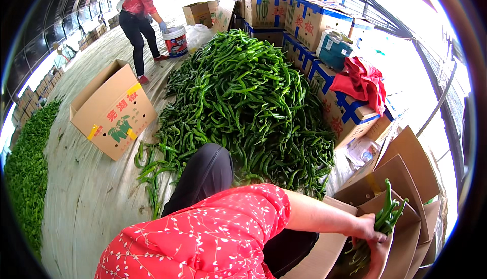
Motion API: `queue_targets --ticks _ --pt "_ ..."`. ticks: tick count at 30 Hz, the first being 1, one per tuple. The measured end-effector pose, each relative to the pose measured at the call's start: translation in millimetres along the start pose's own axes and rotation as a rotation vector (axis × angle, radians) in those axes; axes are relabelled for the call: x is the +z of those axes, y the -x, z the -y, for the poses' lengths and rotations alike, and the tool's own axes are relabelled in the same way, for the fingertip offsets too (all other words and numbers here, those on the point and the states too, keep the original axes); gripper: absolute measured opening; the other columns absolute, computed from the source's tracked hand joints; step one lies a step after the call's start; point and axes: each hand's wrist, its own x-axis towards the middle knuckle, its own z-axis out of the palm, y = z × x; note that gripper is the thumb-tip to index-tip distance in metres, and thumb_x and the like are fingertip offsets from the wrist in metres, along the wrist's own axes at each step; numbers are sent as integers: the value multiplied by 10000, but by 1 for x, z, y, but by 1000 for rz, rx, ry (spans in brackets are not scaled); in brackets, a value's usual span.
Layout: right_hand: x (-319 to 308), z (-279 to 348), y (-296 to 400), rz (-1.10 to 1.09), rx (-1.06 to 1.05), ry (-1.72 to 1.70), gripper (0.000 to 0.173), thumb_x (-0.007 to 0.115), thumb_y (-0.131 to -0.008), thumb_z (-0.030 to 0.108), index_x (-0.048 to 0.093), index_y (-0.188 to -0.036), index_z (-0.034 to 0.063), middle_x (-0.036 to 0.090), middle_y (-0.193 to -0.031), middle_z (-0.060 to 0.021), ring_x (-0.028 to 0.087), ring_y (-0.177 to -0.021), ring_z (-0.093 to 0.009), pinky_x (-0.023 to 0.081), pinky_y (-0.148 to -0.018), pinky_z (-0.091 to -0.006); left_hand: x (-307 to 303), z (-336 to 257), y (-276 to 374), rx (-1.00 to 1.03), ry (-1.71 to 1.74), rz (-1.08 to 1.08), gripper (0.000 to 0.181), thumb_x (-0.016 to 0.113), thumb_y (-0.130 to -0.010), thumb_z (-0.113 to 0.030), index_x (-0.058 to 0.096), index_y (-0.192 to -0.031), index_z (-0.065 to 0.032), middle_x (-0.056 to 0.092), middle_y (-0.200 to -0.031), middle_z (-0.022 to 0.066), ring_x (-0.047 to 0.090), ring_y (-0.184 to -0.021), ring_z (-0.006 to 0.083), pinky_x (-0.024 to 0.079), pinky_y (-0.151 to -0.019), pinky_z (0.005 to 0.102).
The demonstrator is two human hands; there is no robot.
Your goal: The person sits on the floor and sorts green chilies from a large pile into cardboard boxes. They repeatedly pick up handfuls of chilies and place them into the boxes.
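Observation:
A bunch of long green chili peppers point(388, 215) is gripped between my two hands at the lower right. My left hand point(367, 227) reaches across from a red floral sleeve and closes around the bunch. Just below it, my right hand point(379, 251) holds the same bunch; its forearm is mostly cut off by the picture's edge. Beneath both hands an open cardboard carton point(323, 246) shows its raised flaps, with its inside largely hidden. A big heap of green chili peppers point(247, 104) lies before my knee on pale ground sheeting.
An upright open carton point(114, 111) stands left of the heap. Behind the heap, a person point(139, 8) touches a bucket point(175, 42). Taped cartons point(317, 24) line the right, bearing a teal jug point(335, 50) and red cloth point(361, 83). More peppers point(28, 180) lie far left.

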Motion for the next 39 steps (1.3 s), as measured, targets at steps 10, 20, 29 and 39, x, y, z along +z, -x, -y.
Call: queue_targets --ticks 10,20,29,39 --pt "-101 -111 37 -99 -53 -353 724 732 -777 274 368 -1370 74 550 -1181 -90 557 -1053 -232 489 -860 -377 15 23 -47 -48 -299 368 356 724 -707 -175 614 -958 52 642 -785 108 623 -651 186 537 -604 338" --pt "-77 -77 48 -225 215 -439 756 850 -621 340 477 -1207 39 607 -1025 -74 612 -911 -202 519 -788 -346 35 32 -55 223 -898 169 225 671 -774 -184 629 -859 21 641 -843 243 621 -847 411 491 -752 459" --pt "-81 -185 75 -329 168 -831 540 664 -835 344 484 -1264 70 623 -1081 -55 621 -921 -207 531 -778 -354 42 46 -58 181 -1110 327 256 641 -702 -224 670 -812 5 649 -796 231 644 -808 389 513 -730 469" --pt "-162 -234 107 -73 289 -859 568 697 -787 320 538 -1223 -7 643 -1083 -166 637 -964 -279 519 -852 -415 -50 103 -80 524 -980 537 313 672 -801 -195 628 -1071 -42 615 -1109 109 446 -1213 322 385 -1000 409"
